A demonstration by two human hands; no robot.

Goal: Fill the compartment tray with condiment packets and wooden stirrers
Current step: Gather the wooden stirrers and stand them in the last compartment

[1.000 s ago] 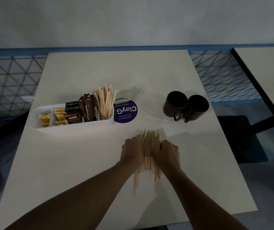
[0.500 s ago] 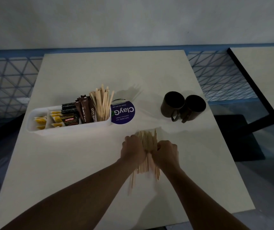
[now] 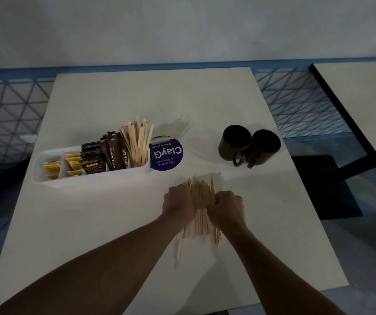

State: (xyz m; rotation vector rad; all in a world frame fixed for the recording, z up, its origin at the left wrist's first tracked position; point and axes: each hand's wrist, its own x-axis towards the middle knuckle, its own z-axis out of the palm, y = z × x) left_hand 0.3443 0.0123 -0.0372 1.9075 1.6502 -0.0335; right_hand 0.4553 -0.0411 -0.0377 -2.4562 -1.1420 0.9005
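Since a second ago: hands barely shifted, pile squeezed a little narrower between them.

Nearest: one stray stick trails out of the pile toward the table's near side. Left hand and right hand are curled in from either side, gripping the loose stirrers, which lie on the table, apart from the tray.

Farther, left: white tray.
- Yellow packets lie in the left compartments.
- Dark coffee sachets stand in the middle.
- A first batch of upright stirrers stands at the right end.

A round purple sticker sits just beside the tray. Two dark mugs stand touching, well to the right.

Judgement: packets look done. What is left is squaring this bundle, collecting the stray stick and standing it all in the right-end compartment.
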